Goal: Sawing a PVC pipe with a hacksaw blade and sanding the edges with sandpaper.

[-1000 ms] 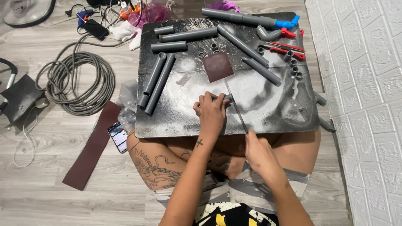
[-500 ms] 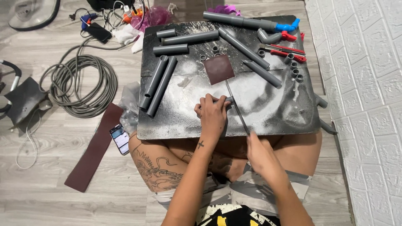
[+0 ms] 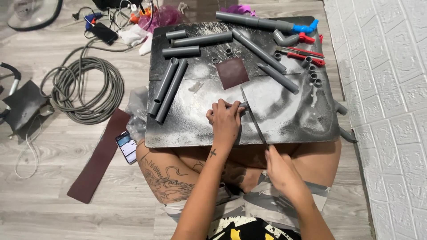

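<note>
Grey pipes lie at the left of the dusty board across my lap. My left hand pins a short pipe piece near mid-board; my right hand grips the saw blade touching it.
</note>
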